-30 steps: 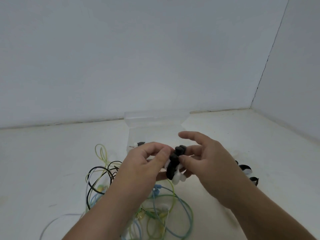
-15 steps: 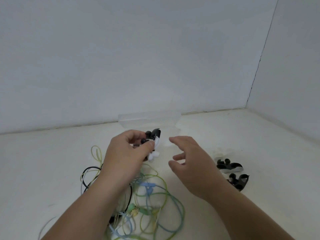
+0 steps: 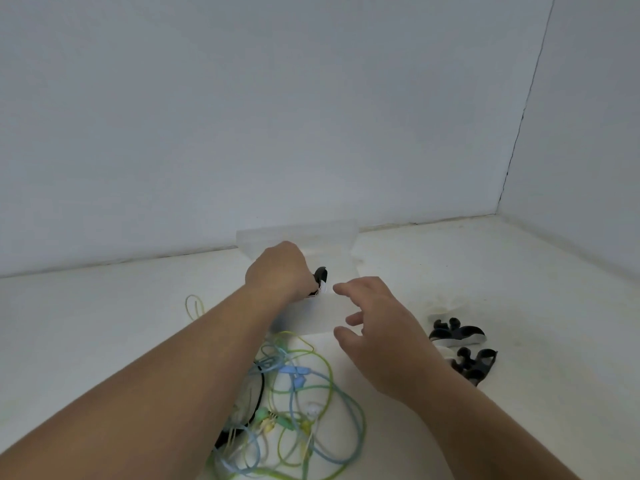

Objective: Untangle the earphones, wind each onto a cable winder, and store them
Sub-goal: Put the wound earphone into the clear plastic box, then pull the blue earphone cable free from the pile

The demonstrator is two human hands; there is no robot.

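While our left hand reached over the clear plastic box at the centre of the frame, its fingers curled round a black cable winder with a white earphone cable wound on it, held at the box's opening. Our right hand hovered beside the box's near wall, fingers spread and relaxed, holding nothing. Below the box, at lower centre, lay the tangled earphones, green, blue and black. At the right an upper spare winder and a lower spare winder lay close together on the white table.
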